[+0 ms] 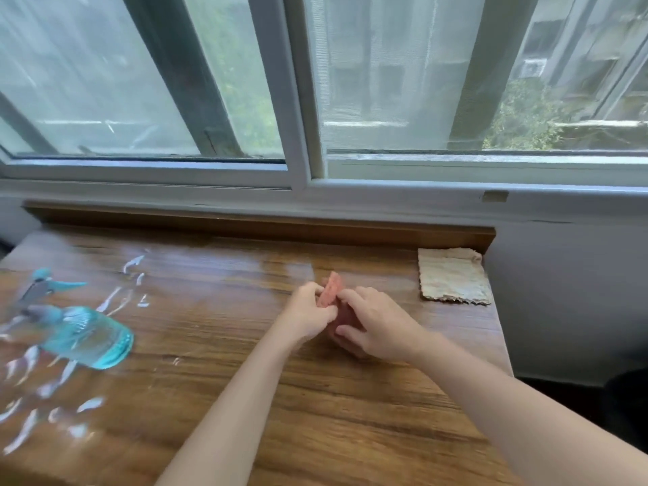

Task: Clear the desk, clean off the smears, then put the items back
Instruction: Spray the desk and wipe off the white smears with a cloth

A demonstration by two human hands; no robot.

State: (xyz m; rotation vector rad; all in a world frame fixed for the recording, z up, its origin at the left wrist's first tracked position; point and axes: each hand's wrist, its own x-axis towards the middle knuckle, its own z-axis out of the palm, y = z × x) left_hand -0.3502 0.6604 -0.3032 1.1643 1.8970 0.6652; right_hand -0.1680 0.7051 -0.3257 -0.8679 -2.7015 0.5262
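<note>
Near the middle of the brown wood-grain desk (pixel 245 398), the left hand (pixel 308 315) and right hand (pixel 377 326) both pinch a small pink cloth (pixel 329 292) between curled fingers. It looks light, soft and limp, best gathered by its edges. White smears (pixel 122 296) lie at nine o'clock, beside the blue plastic spray bottle (pixel 80 333).

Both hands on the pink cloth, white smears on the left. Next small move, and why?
Probably carry the pink cloth, now gripped by the left hand and right hand, left to the white smears near the spray bottle; the marks remain unwiped on the desk.
</note>
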